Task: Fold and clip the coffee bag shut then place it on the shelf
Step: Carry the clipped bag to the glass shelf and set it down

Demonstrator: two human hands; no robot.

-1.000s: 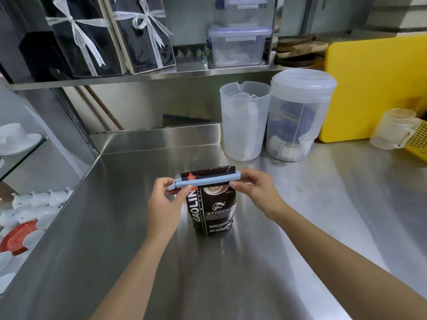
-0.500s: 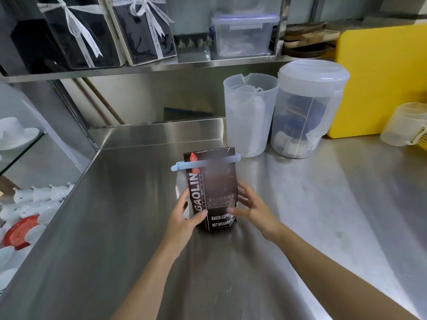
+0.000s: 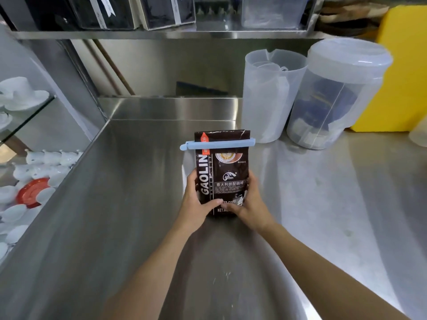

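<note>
A dark brown coffee bag (image 3: 227, 168) stands upright at the middle of the steel counter (image 3: 129, 204). A light blue clip (image 3: 217, 144) runs across it just below its folded top. My left hand (image 3: 196, 199) grips the bag's lower left side, thumb across the front. My right hand (image 3: 249, 202) grips the lower right side, fingers across the front. The steel shelf (image 3: 161, 34) runs along the top of the view, above and behind the bag.
Black gift boxes (image 3: 108, 12) and a clear plastic box (image 3: 272, 12) fill the shelf. Two translucent plastic containers (image 3: 272, 95) (image 3: 335, 95) stand right of the bag, a yellow board (image 3: 402, 72) behind them. White cups and a red saucer (image 3: 32, 192) lie left, below counter level.
Both hands left the ends of the clip and moved down to the bag's lower sides. The bag now stands taller in view, held between both hands.
</note>
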